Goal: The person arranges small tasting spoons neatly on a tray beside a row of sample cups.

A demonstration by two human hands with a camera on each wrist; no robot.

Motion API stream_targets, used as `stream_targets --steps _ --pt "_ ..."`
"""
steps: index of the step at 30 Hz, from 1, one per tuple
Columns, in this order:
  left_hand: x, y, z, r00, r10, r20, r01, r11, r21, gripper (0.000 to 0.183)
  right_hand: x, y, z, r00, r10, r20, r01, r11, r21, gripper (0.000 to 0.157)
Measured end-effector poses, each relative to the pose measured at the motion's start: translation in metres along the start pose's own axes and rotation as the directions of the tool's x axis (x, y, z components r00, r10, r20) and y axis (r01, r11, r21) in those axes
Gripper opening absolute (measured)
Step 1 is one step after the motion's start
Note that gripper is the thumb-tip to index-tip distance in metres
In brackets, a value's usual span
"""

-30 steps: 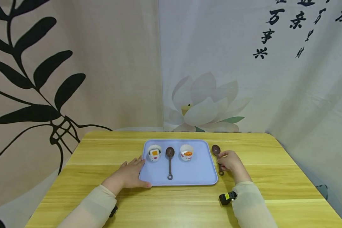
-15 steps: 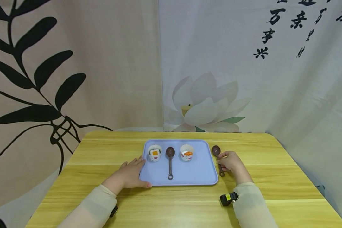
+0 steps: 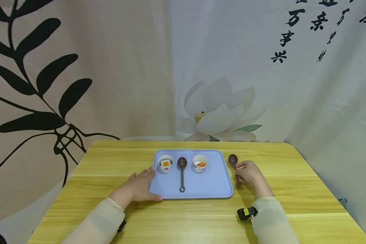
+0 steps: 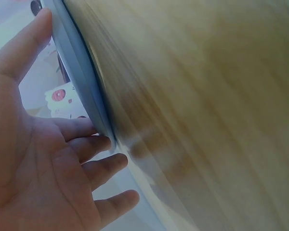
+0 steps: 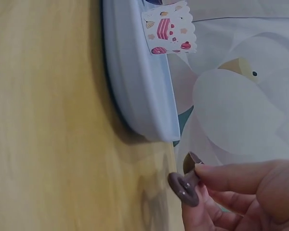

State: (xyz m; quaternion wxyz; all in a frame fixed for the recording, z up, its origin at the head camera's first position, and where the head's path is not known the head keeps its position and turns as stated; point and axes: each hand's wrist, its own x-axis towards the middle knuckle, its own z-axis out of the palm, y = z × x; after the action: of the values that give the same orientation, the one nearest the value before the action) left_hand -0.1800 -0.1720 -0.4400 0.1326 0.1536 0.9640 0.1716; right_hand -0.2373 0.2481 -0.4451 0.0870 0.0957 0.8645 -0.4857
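My left hand (image 3: 137, 186) rests with spread, straight fingers against the left edge and near-left corner of a light blue tray (image 3: 207, 184). In the left wrist view its thumb and fingertips touch the tray's rim (image 4: 82, 62). Just right of the tray, my right hand (image 3: 250, 174) pinches the handle of a brown spoon (image 3: 233, 159). The right wrist view shows the handle's ring end (image 5: 183, 188) between thumb and fingers. Another brown spoon (image 3: 182, 163) lies on the tray between two small paper cups. The left cup (image 3: 165, 170) contains a white-and-orange piece, the right cup (image 3: 199, 158) orange pieces.
The tray lies on a yellow wooden table (image 3: 183, 222). Behind the table's far edge hangs a curtain (image 3: 134, 84) printed with leaves, a lotus and writing. Black wrist cameras, such as the right one (image 3: 247, 213), sit at both cuffs.
My right hand has shifted slightly to the right, away from the tray, with the spoon in its pinch. The left hand and the tray hold their places.
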Motion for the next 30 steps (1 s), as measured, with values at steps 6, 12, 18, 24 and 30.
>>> stream_targets --steps 6,12,18,24,30 --pt "0.000 0.000 0.000 1.000 0.008 -0.001 -0.008 1.000 -0.002 0.116 -0.005 -0.006 -0.006 1.000 -0.016 0.001 0.016 0.999 -0.052 0.027" --pt "0.000 0.000 0.000 1.000 0.010 -0.001 -0.010 1.000 -0.006 0.117 -0.013 -0.014 -0.010 0.999 -0.035 0.000 0.035 0.999 -0.039 0.029" --pt "0.001 -0.001 0.001 1.000 0.009 0.000 -0.009 1.000 -0.007 0.117 -0.018 -0.020 -0.010 0.999 -0.041 -0.013 0.041 0.999 0.000 0.028" --pt "0.001 -0.002 0.002 1.000 0.008 0.000 -0.008 1.000 -0.001 0.117 -0.021 -0.026 -0.007 0.999 -0.046 -0.017 0.046 0.999 0.014 0.027" --pt "0.002 -0.002 0.002 1.000 0.011 0.001 -0.011 1.000 0.000 0.117 -0.023 -0.035 -0.001 0.999 -0.054 -0.007 0.054 0.998 0.030 0.027"
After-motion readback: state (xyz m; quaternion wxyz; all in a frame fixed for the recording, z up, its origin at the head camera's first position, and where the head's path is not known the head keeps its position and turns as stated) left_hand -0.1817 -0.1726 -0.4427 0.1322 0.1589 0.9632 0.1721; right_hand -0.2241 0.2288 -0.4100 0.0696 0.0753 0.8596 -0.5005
